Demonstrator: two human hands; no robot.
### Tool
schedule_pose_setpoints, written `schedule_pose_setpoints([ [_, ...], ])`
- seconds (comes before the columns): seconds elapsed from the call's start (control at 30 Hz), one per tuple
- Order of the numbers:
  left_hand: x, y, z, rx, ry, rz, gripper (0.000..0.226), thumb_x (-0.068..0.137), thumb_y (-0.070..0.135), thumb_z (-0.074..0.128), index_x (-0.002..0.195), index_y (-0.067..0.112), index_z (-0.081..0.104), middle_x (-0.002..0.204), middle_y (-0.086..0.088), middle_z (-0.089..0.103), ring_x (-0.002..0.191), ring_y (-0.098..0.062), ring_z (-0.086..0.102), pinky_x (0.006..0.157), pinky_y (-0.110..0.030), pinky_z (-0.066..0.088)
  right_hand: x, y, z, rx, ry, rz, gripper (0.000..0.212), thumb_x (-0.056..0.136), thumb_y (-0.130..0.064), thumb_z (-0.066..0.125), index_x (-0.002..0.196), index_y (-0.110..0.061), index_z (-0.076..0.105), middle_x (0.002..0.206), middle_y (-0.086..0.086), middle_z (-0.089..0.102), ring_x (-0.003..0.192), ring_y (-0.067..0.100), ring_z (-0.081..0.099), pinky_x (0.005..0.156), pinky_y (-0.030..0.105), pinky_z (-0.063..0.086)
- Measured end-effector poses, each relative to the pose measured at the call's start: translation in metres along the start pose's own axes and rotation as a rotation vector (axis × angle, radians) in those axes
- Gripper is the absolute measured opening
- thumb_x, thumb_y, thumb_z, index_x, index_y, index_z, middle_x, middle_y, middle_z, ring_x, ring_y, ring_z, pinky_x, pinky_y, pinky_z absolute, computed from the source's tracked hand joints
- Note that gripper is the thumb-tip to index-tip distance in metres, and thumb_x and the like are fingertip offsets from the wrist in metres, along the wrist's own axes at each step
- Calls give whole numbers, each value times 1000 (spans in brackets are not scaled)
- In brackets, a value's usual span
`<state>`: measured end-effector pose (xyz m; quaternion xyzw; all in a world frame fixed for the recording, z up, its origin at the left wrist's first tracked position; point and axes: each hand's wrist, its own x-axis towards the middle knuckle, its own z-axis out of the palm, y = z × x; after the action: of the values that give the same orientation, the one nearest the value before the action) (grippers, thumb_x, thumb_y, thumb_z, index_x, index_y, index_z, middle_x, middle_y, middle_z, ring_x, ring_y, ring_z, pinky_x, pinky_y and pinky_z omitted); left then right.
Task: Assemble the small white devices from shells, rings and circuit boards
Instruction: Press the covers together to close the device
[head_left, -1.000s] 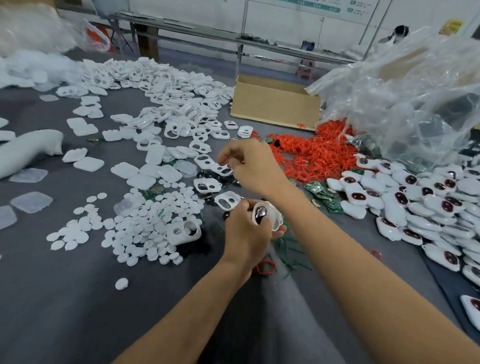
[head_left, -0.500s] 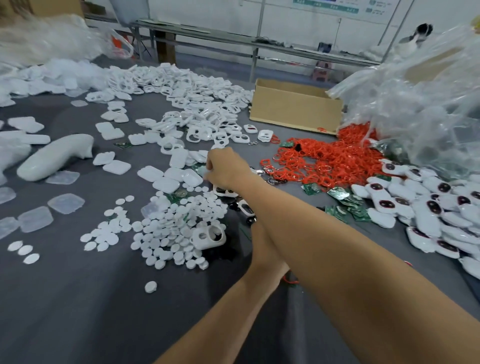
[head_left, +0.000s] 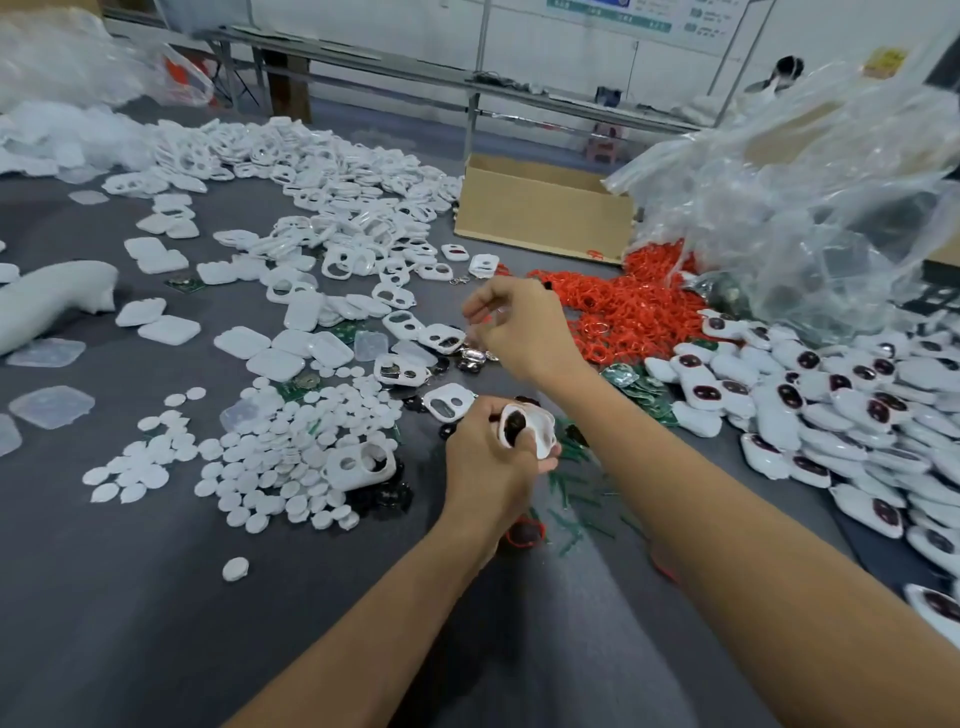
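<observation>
My left hand (head_left: 485, 460) grips a white shell (head_left: 535, 431) with a dark round insert showing in its opening, held low over the grey table (head_left: 130, 597). My right hand (head_left: 522, 327) hovers just beyond it, fingertips pinching a small pale part (head_left: 496, 316) that is too small to identify. A heap of red rings (head_left: 628, 312) lies to the right of that hand. Green circuit boards (head_left: 647, 392) sit under my right forearm. Open white shells (head_left: 337, 182) are heaped at the back. Another loose shell (head_left: 358, 465) rests on the white discs (head_left: 270, 452).
Finished white devices with dark windows (head_left: 841, 410) are piled on the right below a crumpled clear plastic bag (head_left: 810, 208). A cardboard box (head_left: 540, 218) stands at the back centre. Flat white covers (head_left: 267, 353) and translucent pads (head_left: 52, 405) lie on the left.
My right hand had reached left toward the parts by the white discs and has come back above my left hand with a small part pinched. My left hand still holds the shell.
</observation>
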<state>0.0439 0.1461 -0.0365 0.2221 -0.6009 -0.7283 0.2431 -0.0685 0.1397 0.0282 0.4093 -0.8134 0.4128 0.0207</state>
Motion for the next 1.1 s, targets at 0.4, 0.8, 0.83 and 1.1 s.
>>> schedule_pose_setpoints([
  [0.4,-2,4,-4,174,21,101,23,87,-7,54,98,12,60,87,2,67,69,-4,64,54,-13,47,11,-17,37,-542,-314,-176,21,82,-5,58,95,-15,71,106,6,65,98,26,60,65,31,42],
  [0.8,-2,2,-6,168,8,80,18,88,-3,56,98,10,61,88,0,68,78,-13,65,63,-24,56,16,-4,43,-586,-239,-294,18,88,-12,52,96,-12,68,99,6,67,100,26,56,66,35,47],
  [0.83,-2,3,-6,160,5,79,17,89,-4,55,99,8,61,90,-4,69,80,-14,66,64,-24,57,16,-7,42,-534,-213,-271,18,88,-12,51,93,-11,68,96,7,68,96,27,58,68,36,49],
  [1.1,-1,7,-5,-105,-36,-55,21,93,-11,46,92,8,56,101,-19,68,77,-22,74,64,-22,57,-24,-13,-26,237,-26,75,4,84,-6,68,83,-7,71,73,14,70,64,16,60,71,35,53],
])
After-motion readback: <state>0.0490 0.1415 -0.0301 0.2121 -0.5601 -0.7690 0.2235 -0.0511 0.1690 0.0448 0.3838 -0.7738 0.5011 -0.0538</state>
